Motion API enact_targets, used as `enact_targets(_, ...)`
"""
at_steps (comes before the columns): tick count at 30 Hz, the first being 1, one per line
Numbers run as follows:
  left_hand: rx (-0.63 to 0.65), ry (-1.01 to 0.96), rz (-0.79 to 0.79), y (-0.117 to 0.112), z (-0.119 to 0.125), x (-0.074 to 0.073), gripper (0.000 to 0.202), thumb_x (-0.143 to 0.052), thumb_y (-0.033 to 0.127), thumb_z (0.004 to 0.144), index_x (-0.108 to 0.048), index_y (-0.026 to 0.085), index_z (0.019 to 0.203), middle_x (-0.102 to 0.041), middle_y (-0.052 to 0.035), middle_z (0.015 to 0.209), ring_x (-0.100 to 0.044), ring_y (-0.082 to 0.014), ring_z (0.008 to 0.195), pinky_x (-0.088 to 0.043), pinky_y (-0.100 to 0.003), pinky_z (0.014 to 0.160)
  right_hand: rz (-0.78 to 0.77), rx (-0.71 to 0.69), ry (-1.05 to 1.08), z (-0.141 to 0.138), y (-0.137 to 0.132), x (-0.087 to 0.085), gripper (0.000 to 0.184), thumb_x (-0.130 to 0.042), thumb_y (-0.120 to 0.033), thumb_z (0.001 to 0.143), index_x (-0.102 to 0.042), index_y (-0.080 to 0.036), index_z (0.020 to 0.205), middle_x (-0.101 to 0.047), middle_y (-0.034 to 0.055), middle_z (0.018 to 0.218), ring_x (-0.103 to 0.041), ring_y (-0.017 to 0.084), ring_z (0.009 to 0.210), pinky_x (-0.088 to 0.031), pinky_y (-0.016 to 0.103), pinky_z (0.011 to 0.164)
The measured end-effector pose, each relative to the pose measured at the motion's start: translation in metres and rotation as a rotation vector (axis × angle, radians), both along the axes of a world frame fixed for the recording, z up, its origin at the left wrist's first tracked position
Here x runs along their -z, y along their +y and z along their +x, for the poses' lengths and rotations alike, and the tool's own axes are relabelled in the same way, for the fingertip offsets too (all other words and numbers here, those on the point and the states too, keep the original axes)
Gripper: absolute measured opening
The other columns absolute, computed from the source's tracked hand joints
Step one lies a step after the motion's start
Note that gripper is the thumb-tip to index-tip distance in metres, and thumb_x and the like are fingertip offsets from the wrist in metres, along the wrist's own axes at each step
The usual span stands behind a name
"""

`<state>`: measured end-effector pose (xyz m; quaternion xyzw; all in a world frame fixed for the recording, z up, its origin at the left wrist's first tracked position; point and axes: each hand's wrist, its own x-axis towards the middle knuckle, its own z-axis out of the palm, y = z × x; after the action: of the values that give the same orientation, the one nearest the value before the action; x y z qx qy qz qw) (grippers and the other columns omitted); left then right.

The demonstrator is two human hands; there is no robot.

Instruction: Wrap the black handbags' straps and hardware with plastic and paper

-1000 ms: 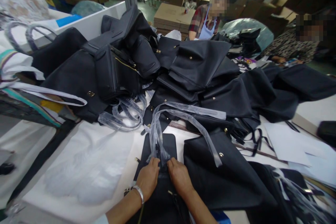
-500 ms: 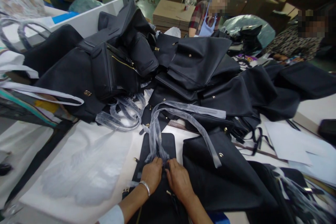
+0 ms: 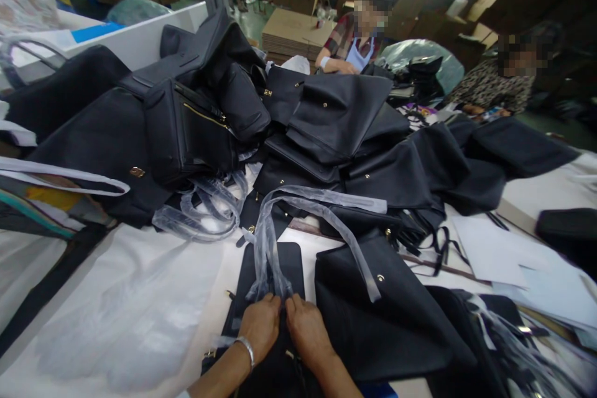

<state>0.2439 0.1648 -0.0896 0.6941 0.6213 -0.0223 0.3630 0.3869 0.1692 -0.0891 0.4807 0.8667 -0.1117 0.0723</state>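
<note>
Left hand (image 3: 261, 325) and right hand (image 3: 305, 326), fingers still curled, touch the lower ends of plastic-wrapped straps (image 3: 265, 249) on a black bag (image 3: 276, 353); whether they pinch, I cannot tell. Another bag (image 3: 368, 314) lies right of it. Far beyond it, a co-worker's forearm (image 3: 341, 66), earlier beside the apron (image 3: 359, 55), now crosses it.

The front bag (image 3: 293, 261) is black, the strap wrap (image 3: 336, 198) cloudy white, the apron (image 3: 360, 55) pale lavender-blue.
</note>
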Motion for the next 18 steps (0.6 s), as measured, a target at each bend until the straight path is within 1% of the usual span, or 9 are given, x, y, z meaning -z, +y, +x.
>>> enact_targets(4,0.037,-0.028,-0.009,0.003,0.002,-0.002,0.028,-0.041,0.005,0.080,-0.063,0.017,0.093,-0.068,-0.0102,0.095,-0.066,-0.0244,0.085,-0.049,-0.034,0.077,-0.014,-0.046,0.014,0.003,-0.001,0.001,0.019,-0.049,0.001,0.081,-0.051,-0.017,0.089,-0.061,0.0053,0.081,-0.061,0.019,0.065,-0.045,0.029,0.055)
enact_targets(7,0.014,-0.056,-0.003,0.007,0.001,-0.004,0.030,-0.045,0.002,0.075,-0.063,0.017,0.093,-0.069,-0.0094,0.096,-0.067,-0.0232,0.085,-0.050,-0.032,0.077,-0.011,-0.079,0.028,0.003,0.001,0.003,0.021,-0.053,0.002,0.078,-0.054,-0.016,0.090,-0.064,0.0063,0.079,-0.063,0.021,0.065,-0.046,0.029,0.054)
enact_targets(9,-0.050,-0.071,0.034,0.009,0.000,-0.002,0.028,-0.043,0.005,0.080,-0.060,0.019,0.097,-0.068,-0.0070,0.098,-0.066,-0.0203,0.091,-0.048,-0.029,0.081,0.010,-0.091,0.027,0.003,0.001,0.007,0.021,-0.056,0.001,0.077,-0.055,-0.016,0.089,-0.066,0.0072,0.081,-0.064,0.021,0.066,-0.047,0.029,0.055)
enact_targets(10,-0.113,-0.091,0.042,0.010,0.000,0.000,0.026,-0.040,0.008,0.084,-0.058,0.020,0.099,-0.067,-0.0056,0.098,-0.065,-0.0187,0.092,-0.048,-0.028,0.082,0.026,-0.094,0.020,0.003,0.001,0.010,0.021,-0.057,0.001,0.076,-0.055,-0.016,0.088,-0.066,0.0073,0.081,-0.064,0.021,0.065,-0.047,0.028,0.054)
enact_targets(12,-0.249,-0.147,0.009,0.011,0.002,0.007,0.022,-0.035,0.014,0.090,-0.055,0.020,0.097,-0.067,-0.0033,0.092,-0.065,-0.0171,0.086,-0.049,-0.027,0.079,0.072,-0.117,0.005,0.003,-0.002,0.018,0.020,-0.057,0.001,0.076,-0.056,-0.016,0.087,-0.067,0.0069,0.078,-0.064,0.020,0.061,-0.046,0.027,0.051)
enact_targets(14,-0.331,-0.197,-0.058,0.012,0.007,0.016,0.019,-0.036,0.018,0.091,-0.055,0.020,0.089,-0.068,-0.0015,0.083,-0.066,-0.0168,0.078,-0.049,-0.026,0.073,0.126,-0.152,0.014,0.003,-0.004,0.027,0.019,-0.057,-0.001,0.077,-0.056,-0.015,0.090,-0.067,0.0062,0.073,-0.063,0.018,0.055,-0.044,0.025,0.048)
enact_targets(16,-0.331,-0.196,-0.091,0.012,0.013,0.023,0.018,-0.041,0.017,0.089,-0.056,0.020,0.082,-0.069,-0.0017,0.081,-0.066,-0.0169,0.079,-0.049,-0.026,0.074,0.170,-0.171,0.048,0.005,-0.005,0.032,0.017,-0.055,-0.004,0.080,-0.056,-0.015,0.093,-0.067,0.0056,0.072,-0.063,0.017,0.054,-0.043,0.023,0.046)
enact_targets(18,-0.308,-0.173,-0.085,0.012,0.016,0.026,0.017,-0.044,0.012,0.086,-0.060,0.019,0.084,-0.071,-0.0048,0.092,-0.065,-0.0181,0.091,-0.047,-0.027,0.083,0.196,-0.140,0.083,0.009,-0.005,0.033,0.015,-0.053,-0.005,0.081,-0.055,-0.017,0.090,-0.066,0.0038,0.071,-0.061,0.015,0.051,-0.041,0.021,0.045)
